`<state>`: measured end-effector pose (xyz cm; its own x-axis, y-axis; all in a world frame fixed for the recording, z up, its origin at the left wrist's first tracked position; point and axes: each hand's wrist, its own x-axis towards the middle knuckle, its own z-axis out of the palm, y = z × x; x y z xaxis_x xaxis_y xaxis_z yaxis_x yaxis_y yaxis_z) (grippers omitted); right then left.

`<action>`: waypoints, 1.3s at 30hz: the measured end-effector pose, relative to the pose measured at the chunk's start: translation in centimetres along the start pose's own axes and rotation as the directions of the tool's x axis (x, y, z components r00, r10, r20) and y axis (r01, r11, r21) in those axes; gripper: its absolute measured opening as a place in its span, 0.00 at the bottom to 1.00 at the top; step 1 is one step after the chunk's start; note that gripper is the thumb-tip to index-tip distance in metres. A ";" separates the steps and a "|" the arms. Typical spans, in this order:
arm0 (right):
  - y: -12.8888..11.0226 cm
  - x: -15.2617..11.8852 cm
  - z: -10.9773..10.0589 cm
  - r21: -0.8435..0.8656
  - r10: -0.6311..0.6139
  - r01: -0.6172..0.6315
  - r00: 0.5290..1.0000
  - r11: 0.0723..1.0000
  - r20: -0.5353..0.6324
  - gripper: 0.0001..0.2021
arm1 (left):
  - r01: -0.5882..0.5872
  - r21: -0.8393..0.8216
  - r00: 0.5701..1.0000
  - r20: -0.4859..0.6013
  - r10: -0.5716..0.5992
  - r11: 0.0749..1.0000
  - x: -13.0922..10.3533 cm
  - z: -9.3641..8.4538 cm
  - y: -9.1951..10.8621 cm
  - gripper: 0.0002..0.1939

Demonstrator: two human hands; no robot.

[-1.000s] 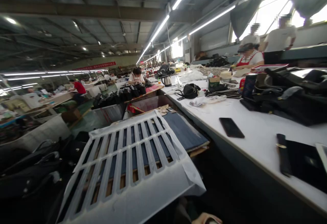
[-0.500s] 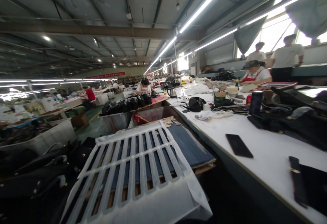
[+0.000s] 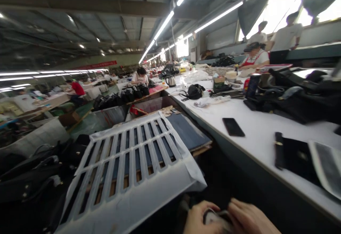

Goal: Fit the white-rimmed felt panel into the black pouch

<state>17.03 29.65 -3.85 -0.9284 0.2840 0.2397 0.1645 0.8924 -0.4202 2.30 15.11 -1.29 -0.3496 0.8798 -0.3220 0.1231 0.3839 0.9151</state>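
Note:
At the bottom edge, my left hand (image 3: 198, 218) curls its thumb and fingers around a small item (image 3: 213, 218) with a dark rim and a pale middle; blur hides its kind. My right hand (image 3: 249, 215) presses bent fingers against the same item's right side. Both hands are closed and partly cut off by the frame. Left of them a white slotted plastic rack (image 3: 130, 196) lies tilted over boards. A black flat piece with a strap (image 3: 295, 155) lies on the white table to the right, beside a pale-framed grey panel (image 3: 327, 166).
The white table (image 3: 255, 152) runs along the right, bearing a phone (image 3: 233, 127), a dark cylinder (image 3: 252, 86), black bags (image 3: 301, 99) and a kettle (image 3: 170, 81). Black bags (image 3: 34, 170) are heaped at left. A blue-topped board (image 3: 188, 131) lies behind the rack. Several people work farther off.
Both my hands have come into view at the bottom, holding the small item. The view has tipped down and turned right; the pale-framed grey panel now shows at the right edge.

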 end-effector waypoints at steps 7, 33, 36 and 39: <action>-2.8 1.0 -4.3 0.221 0.165 -0.210 0.964 0.952 0.207 0.13 | 0.043 -0.087 0.996 0.079 -0.037 0.995 0.5 -0.4 0.2 0.22; -1.0 -14.4 3.6 0.801 0.829 0.253 0.317 -0.543 0.461 0.19 | -0.924 0.279 0.007 0.694 0.720 -0.260 2.4 10.0 3.9 0.16; -0.1 -14.4 4.4 0.724 0.825 0.398 0.322 -0.563 0.464 0.16 | -0.911 0.264 -0.013 0.750 0.661 -0.318 2.7 9.5 3.0 0.18; 0.1 -14.6 5.4 0.664 0.828 0.494 0.335 -0.561 0.450 0.15 | -0.911 0.253 -0.009 0.778 0.628 -0.326 2.9 9.5 3.3 0.20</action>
<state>28.81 23.74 -12.12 -0.3244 0.6762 -0.6615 -0.7724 -0.5930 -0.2275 10.50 21.59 -1.49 0.8033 0.4510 0.3891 0.5128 -0.8559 -0.0667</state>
